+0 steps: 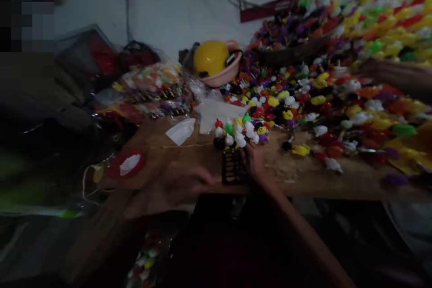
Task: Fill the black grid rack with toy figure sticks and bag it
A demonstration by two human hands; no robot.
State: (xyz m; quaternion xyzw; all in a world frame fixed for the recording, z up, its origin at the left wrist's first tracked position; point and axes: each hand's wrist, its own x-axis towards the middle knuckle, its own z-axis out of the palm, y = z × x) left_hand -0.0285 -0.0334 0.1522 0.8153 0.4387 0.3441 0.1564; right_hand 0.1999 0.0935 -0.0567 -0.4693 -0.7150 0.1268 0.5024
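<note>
Nearest the camera, just left of the black rack, the blurred left hand reaches toward it; whether its fingers are open I cannot tell. At the rack's right side, the right hand grips it, fingers closed on its edge. On top of the rack sits a cluster of small toys. Beyond the rack, a loose toy heap covers the table. A jolt could topple the cluster into that heap.

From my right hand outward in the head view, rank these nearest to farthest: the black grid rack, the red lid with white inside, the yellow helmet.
From the right hand:
1. black grid rack, touching it, just left of the hand.
2. yellow helmet, far back by the wall, in a pink bowl.
3. red lid, at the table's left edge.
</note>
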